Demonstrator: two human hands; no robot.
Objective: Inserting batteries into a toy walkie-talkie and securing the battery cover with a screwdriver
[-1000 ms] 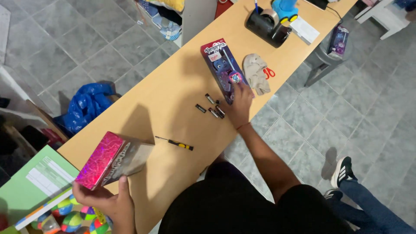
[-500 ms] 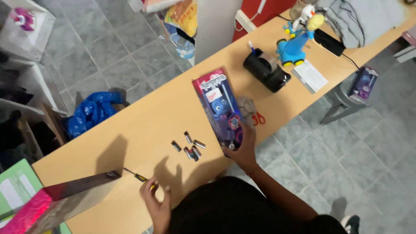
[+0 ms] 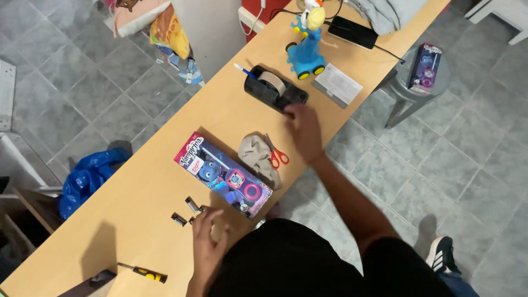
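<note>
Head view: my left hand (image 3: 206, 239) rests, fingers loosely spread, on the small batteries (image 3: 186, 212) near the desk's (image 3: 165, 132) front edge; they are light, hard, apt to roll, best pinched by their sides. My right hand (image 3: 303, 129), which held the toy box (image 3: 223, 175) half a second ago, now touches the black tape dispenser (image 3: 275, 89); whether it grips, I cannot tell.

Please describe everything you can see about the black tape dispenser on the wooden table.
The tape dispenser is a black, heavy-looking desk model, apparently plastic, with a roll of pale tan tape seated in its middle. It lies flat on the table, turned diagonally, near the far edge. A blue-and-white pen lies against its far end. The right hand reaches its near end, with the fingertips at or on it; true contact is unclear. A blue toy stands just beyond, apart from it.
</note>
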